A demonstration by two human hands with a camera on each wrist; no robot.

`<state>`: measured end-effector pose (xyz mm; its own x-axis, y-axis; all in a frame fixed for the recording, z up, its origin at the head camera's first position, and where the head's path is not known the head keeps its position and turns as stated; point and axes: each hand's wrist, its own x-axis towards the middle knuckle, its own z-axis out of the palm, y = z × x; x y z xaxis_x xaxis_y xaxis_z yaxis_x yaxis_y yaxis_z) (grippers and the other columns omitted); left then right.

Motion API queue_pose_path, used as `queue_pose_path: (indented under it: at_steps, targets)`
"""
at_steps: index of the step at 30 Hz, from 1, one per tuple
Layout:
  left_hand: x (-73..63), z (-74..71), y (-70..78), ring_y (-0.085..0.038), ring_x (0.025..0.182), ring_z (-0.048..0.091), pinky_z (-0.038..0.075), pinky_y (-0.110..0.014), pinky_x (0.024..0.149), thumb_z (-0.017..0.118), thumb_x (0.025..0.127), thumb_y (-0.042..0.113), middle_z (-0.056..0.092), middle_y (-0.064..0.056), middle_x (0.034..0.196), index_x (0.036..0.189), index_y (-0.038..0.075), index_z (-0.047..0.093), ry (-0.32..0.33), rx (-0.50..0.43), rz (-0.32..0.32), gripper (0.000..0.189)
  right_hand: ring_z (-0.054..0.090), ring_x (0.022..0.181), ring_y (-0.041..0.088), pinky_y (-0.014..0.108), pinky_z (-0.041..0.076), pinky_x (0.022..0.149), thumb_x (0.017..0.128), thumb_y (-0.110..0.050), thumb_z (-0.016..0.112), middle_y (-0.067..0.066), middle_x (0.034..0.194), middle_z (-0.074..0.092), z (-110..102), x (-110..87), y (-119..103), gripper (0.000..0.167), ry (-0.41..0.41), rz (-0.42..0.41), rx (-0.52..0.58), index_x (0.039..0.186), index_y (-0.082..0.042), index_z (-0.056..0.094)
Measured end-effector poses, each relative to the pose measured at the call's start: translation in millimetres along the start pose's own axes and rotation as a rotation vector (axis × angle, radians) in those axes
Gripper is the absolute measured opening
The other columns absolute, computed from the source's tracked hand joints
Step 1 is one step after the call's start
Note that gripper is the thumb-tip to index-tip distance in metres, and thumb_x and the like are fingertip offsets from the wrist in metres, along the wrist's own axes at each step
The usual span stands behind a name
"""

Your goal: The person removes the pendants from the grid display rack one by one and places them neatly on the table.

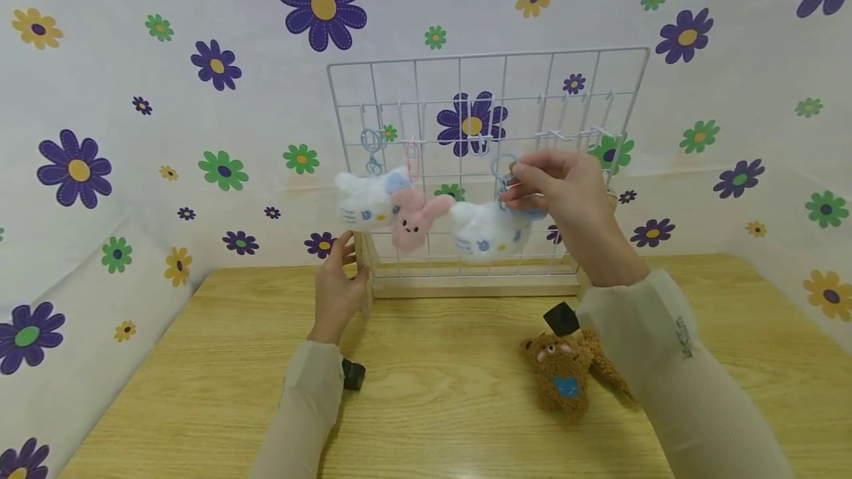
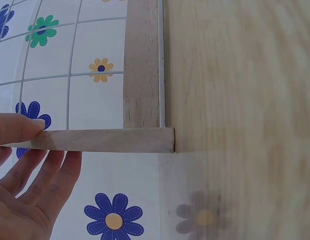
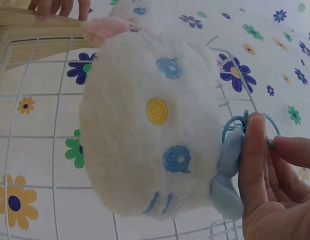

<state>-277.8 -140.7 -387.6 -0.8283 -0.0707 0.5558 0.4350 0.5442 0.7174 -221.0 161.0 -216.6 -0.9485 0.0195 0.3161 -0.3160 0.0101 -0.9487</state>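
Hello Kitty keychain [image 1: 489,233] hangs in front of the wire rack [image 1: 489,57], at six o'clock from its middle. The right hand [image 1: 566,187] pinches the blue ring [image 1: 494,165] on top, so the fluffy head can dangle. At eight o'clock, the left hand [image 1: 338,290] grips the wooden side piece [image 2: 110,140], maybe so the rack won't wobble. At nine o'clock from the kitty, a pink bunny [image 1: 409,226] and another white kitty [image 1: 356,202] hang up. A brown bear [image 1: 549,372] lies on the table [image 1: 426,390] at five o'clock.
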Motion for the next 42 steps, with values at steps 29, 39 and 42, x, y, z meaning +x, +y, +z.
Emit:
queue_pose_path:
  at_steps: [29,39,42]
  targets:
    - [-0.6,-0.5,0.0,-0.043,0.108,0.066,0.056,-0.058,0.087,0.067,0.088,-0.012,0.063,-0.03,0.126,0.144,-0.004,0.047,-0.001,-0.014,-0.014,0.06,0.071,0.077,0.012,0.026,0.06,0.073,0.1,-0.007,0.064,0.014,0.098,0.072,-8,-3.8,20,0.021,0.061,0.001,-0.316,0.111,0.011,0.067]
    - [-0.5,0.0,0.7,-0.042,0.107,0.066,0.057,-0.056,0.087,0.067,0.088,-0.011,0.064,-0.03,0.125,0.143,-0.004,0.048,-0.003,-0.009,0.003,0.059,0.071,0.08,0.01,0.026,0.06,0.077,0.1,-0.007,0.064,0.02,0.103,0.072,-12,-10.0,30,0.023,0.029,0.012,-0.35,0.112,0.013,0.067]
    - [-0.4,0.1,0.7,-0.042,0.107,0.066,0.057,-0.055,0.086,0.067,0.088,-0.011,0.064,-0.029,0.125,0.144,-0.004,0.048,-0.002,-0.004,-0.001,0.059,0.07,0.079,0.007,0.026,0.059,0.079,0.101,-0.007,0.063,0.021,0.105,0.071,-14,-11.6,33,0.024,0.007,0.01,-0.339,0.113,0.013,0.065]
